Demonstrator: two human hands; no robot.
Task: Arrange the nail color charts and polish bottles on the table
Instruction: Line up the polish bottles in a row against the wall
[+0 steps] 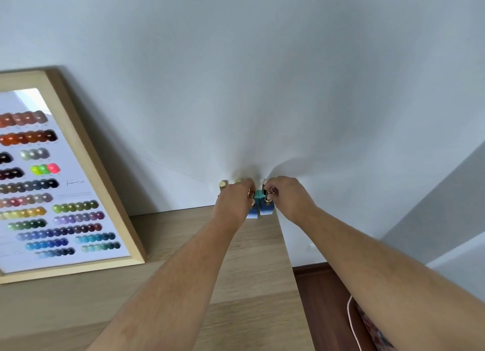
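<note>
A wood-framed nail color chart (52, 182) with rows of colored swatches leans against the wall at the left of the wooden table (183, 245). At the table's far right corner stand several polish bottles with gold caps. My left hand (232, 202) grips a blue bottle (252, 214) by its cap. My right hand (287, 197) grips the blue bottle (266, 209) beside it. A teal bottle (259, 195) shows between my hands, and another gold cap (223, 185) stands left of my left hand. The bottles behind my hands are mostly hidden.
The white wall rises directly behind the bottles. The table's right edge (291, 259) runs close beside my right forearm, with reddish wood floor (322, 298) below. A white cable (353, 324) and patterned fabric (372, 329) lie at the lower right.
</note>
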